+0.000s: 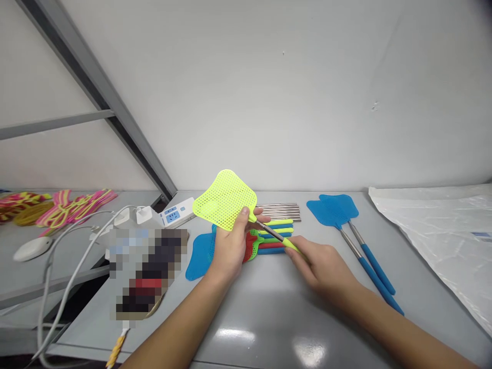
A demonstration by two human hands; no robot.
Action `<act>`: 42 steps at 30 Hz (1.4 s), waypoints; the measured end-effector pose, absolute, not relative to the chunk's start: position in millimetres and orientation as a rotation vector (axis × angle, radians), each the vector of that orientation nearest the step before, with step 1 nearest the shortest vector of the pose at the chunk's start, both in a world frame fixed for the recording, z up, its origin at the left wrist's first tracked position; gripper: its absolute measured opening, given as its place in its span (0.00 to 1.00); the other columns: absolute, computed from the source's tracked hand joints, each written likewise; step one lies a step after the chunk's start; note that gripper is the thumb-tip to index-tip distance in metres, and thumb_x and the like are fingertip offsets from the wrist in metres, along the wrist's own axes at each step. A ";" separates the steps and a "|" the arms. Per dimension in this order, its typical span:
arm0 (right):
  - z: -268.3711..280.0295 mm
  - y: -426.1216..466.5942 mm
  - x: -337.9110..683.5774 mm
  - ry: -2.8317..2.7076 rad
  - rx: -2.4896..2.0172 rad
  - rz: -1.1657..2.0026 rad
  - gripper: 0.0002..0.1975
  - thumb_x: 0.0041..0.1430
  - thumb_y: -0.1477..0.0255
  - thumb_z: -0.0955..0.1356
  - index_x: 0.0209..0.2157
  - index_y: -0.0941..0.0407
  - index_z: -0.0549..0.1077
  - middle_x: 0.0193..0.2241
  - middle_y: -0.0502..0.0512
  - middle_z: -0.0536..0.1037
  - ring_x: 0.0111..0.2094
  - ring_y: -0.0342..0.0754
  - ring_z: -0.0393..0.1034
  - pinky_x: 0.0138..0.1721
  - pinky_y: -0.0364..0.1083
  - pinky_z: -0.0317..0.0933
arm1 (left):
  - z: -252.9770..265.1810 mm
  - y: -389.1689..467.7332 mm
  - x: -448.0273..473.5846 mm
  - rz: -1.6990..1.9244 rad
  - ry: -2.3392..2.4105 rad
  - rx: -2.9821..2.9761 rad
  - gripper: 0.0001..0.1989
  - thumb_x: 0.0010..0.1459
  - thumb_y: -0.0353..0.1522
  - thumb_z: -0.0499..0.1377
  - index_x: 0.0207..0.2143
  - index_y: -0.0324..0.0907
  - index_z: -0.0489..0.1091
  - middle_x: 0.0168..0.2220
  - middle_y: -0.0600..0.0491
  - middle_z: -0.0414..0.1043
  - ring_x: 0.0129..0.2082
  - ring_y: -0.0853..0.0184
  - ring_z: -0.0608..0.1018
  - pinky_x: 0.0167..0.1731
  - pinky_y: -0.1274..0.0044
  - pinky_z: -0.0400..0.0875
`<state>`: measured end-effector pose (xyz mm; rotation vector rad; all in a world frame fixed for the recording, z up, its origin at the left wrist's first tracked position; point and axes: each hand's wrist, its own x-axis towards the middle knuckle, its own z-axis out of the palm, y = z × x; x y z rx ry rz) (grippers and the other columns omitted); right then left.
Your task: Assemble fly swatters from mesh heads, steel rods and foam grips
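Note:
A yellow-green fly swatter (226, 197) is held up between both hands, its perforated head pointing to the upper left. My left hand (232, 243) pinches it at the neck, thumb on top. My right hand (319, 261) grips its yellow-green handle, and a bare metal rod shows between the hands. Below and behind lie a blue swatter head (198, 256), a partly hidden red swatter head (250, 247) and several coloured handles (274, 245). A row of metal rods (282, 211) lies just behind them. Two assembled blue fly swatters (332, 209) rest to the right.
A white power strip (179, 211) with plugs and cables sits at the back left, near a blurred-out phone-like object (151, 271). A clear plastic sheet (442, 230) covers the right side. Striped cords (73, 207) and a white mouse (33, 248) lie far left.

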<state>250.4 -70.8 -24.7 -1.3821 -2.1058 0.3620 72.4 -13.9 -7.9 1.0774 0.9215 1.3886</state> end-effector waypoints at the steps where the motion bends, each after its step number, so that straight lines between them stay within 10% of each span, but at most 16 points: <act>1: -26.7 -69.7 251.4 -2.145 -1.389 0.232 0.12 0.67 0.67 0.57 0.36 0.54 0.70 0.25 0.50 0.76 0.23 0.45 0.68 0.24 0.43 0.51 | -8.1 -13.3 72.0 1.403 0.921 1.075 0.15 0.57 0.43 0.57 0.39 0.43 0.72 0.40 0.49 0.78 0.37 0.61 0.80 0.35 0.71 0.74; 9: -35.5 -66.3 251.7 -2.153 -1.286 -0.309 0.11 0.67 0.69 0.60 0.37 0.56 0.72 0.26 0.51 0.78 0.23 0.44 0.69 0.25 0.45 0.49 | -7.7 -12.5 69.5 1.465 0.891 1.045 0.12 0.59 0.41 0.56 0.36 0.42 0.73 0.36 0.50 0.79 0.29 0.66 0.78 0.34 0.73 0.72; 17: -31.1 -67.3 259.0 -2.222 -1.252 0.015 0.10 0.66 0.70 0.60 0.42 0.56 0.70 0.32 0.53 0.79 0.29 0.46 0.71 0.28 0.44 0.54 | -8.6 -13.1 66.7 1.425 0.839 1.022 0.14 0.60 0.40 0.56 0.38 0.39 0.73 0.34 0.50 0.78 0.24 0.70 0.75 0.31 0.75 0.70; 42: -24.1 -86.8 224.3 -1.364 -1.129 1.631 0.17 0.65 0.57 0.58 0.30 0.54 0.63 0.11 0.40 0.59 0.12 0.38 0.49 0.15 0.39 0.46 | -18.2 -26.6 74.0 0.999 0.799 1.194 0.21 0.62 0.45 0.52 0.36 0.37 0.75 0.38 0.45 0.77 0.40 0.61 0.78 0.40 0.72 0.70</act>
